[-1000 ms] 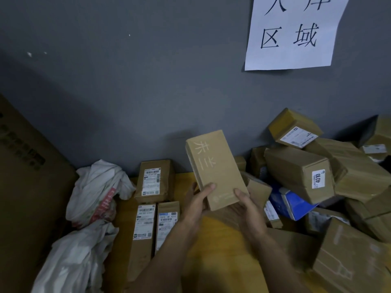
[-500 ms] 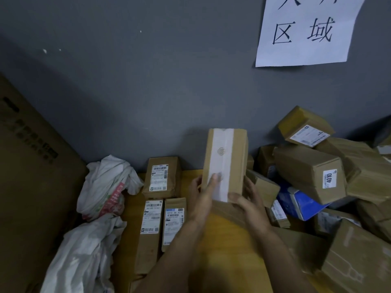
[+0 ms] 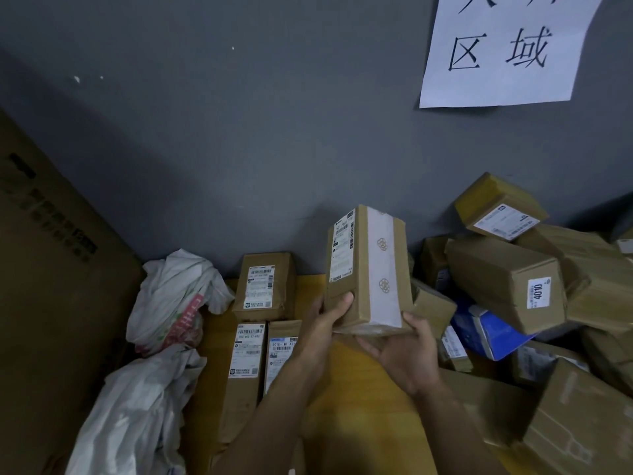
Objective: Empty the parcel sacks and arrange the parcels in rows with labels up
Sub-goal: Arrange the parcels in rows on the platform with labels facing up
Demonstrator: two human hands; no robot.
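Here, parcels (image 3: 263,286) crowd a wooden table (image 3: 359,389) — grey wall (image 3: 239,149) behind.

A dark grey painted wall (image 3: 239,149) fills the far side of the scene, flecked with a few small pale chips at upper left and dimly lit, with shadow deepening towards the left corner. High on its right hangs a white paper sheet (image 3: 500,84) bearing large black brush-written characters. Below, a yellow-orange wooden tabletop (image 3: 359,402) runs up to the wall, and a tall brown cardboard panel (image 3: 51,303) with dark print stands at the left.
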